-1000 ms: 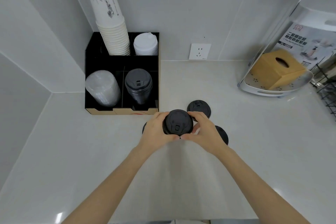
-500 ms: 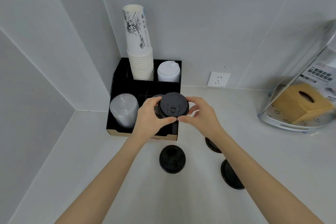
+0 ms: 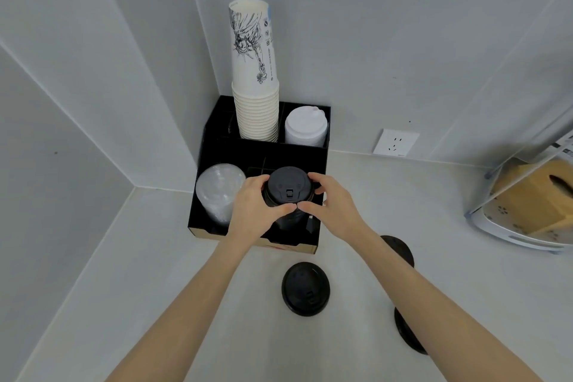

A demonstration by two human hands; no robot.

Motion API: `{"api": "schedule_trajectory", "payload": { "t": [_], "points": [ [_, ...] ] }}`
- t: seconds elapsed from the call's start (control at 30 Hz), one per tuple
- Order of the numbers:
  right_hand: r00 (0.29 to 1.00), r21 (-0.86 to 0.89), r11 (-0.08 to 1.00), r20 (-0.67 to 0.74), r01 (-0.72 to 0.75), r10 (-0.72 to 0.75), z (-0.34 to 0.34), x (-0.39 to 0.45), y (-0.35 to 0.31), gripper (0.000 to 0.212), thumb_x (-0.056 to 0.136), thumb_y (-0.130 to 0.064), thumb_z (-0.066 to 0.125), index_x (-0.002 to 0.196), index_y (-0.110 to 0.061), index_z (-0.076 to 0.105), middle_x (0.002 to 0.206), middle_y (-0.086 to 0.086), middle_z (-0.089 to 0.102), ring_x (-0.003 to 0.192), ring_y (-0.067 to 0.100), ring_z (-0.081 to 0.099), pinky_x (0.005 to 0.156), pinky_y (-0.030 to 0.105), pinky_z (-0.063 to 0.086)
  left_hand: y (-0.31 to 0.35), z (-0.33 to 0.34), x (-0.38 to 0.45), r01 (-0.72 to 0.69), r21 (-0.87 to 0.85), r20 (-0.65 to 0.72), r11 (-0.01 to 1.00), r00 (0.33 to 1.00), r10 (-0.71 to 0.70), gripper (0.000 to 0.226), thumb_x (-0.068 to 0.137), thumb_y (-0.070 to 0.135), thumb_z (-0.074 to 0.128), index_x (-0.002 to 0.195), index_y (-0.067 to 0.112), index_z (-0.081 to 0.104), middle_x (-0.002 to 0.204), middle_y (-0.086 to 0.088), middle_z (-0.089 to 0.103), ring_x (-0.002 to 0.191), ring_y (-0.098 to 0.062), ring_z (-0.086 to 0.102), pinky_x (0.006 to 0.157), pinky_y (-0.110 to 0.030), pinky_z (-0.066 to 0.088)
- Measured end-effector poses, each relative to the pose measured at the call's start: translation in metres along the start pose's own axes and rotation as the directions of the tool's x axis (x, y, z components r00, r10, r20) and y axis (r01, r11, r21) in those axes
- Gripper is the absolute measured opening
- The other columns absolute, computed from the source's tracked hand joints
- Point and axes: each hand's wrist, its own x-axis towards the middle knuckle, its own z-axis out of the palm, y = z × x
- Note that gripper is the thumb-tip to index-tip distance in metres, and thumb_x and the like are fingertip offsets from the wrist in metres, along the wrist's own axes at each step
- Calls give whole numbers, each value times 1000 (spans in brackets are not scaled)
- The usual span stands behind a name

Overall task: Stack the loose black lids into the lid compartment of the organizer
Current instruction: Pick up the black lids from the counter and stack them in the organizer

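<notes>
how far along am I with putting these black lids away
Done: the organizer already holds a black lid stack. In hand: left hand and right hand hold a lid on it. Left: three loose lids on the counter.

Black lids (image 3: 305, 288) lie on a pale grey surface (image 3: 173, 288), the organizer (image 3: 263, 152) is black, and white cups (image 3: 255, 112) carry black line drawings.

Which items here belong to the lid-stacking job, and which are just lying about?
Job: black lid stack held by left hand and right hand; loose black lids; organizer.
Bystanders: paper cups, white lids, clear lids, tissue box, outlet.
</notes>
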Motion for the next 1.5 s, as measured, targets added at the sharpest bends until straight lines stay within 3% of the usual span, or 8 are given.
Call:
{"api": "schedule_trajectory", "payload": {
  "t": [0.07, 0.2, 0.4, 0.67, 0.93, 1.1, 1.33, 1.5],
  "points": [
    [1000, -13, 1000, 14, -5, 5, 3, -1, 3, 57, 80, -14, 65, 131, -13, 40, 132, 8, 50, 103, 8, 42, 80, 18, 34, -4, 3, -1, 2, 15, 0, 1000, 1000, -2, 68, 61, 30, 80, 119, 10, 49, 121, -11, 55, 111, -22, 52, 91, -29, 41],
    [1000, -18, 1000, 14, -2, 3, 6, 1, 5, 58, 80, -14, 65, 132, -13, 39, 133, 9, 49, 103, 11, 43, 77, 13, 34, -6, 4, -2, 5, 17, -11, 1000, 1000, -5, 69, 61, 30, 80, 119, 8, 49, 120, -12, 56, 112, -23, 52, 93, -33, 43],
    [999, -121, 992, 30, 25, -22, 10, -1, 8, 61, 82, -17, 62, 135, -11, 34, 140, 10, 43, 126, 25, 41, 108, 39, 36, -8, 8, -7, 43, -9, -38, 999, 998, -43, 69, 61, 29, 80, 120, 9, 50, 121, -12, 58, 114, -23, 53, 96, -32, 44],
    [999, -148, 989, 42, -3, 10, 11, -1, 11, 64, 82, -17, 62, 138, -11, 31, 142, 11, 40, 129, 26, 39, 110, 42, 34, -7, 9, -10, 75, -10, -21, 997, 997, -75, 67, 63, 24, 79, 120, 7, 49, 123, -13, 58, 115, -23, 53, 90, -23, 38],
    [997, -62, 997, 57, -46, 50, 7, -6, 10, 76, 84, -14, 61, 144, -16, 15, 148, 9, 33, 128, 24, 41, 97, 27, 34, -4, 3, -9, 67, 18, 56, 998, 996, -68, 78, 65, 21, 78, 130, 7, 37, 133, -13, 50, 124, -24, 44, 97, -25, 34],
    [999, -34, 999, -25, -39, 38, -1, -24, 11, 60, 85, -17, 59, 138, -15, 31, 138, 6, 44, 109, 12, 46, 90, 24, 36, -1, -2, -26, 7, 53, 41, 999, 999, -9, 86, 65, 22, 77, 135, 10, 28, 139, -12, 40, 129, -25, 36, 102, -27, 29],
    [990, 53, 993, -88, -106, 111, 1, -82, 37, 22, 85, -13, 57, 106, -17, 59, 95, 0, 63, 82, 11, 57, 69, 2, 42, -14, 6, -74, -20, 16, 65, 1000, 998, 19, 57, 69, 26, 75, 119, 16, 50, 124, -4, 52, 110, -16, 50, 90, -22, 36],
    [972, -58, 975, 87, -213, 217, 18, -107, 63, 40, 78, -16, 67, 116, -17, 55, 119, 3, 59, 94, 11, 52, 76, 11, 39, -34, 26, -102, 71, 49, 254, 996, 964, -81, 42, 71, 27, 72, 109, 14, 57, 117, -6, 58, 107, -21, 54, 85, -25, 40]
  ]
}}
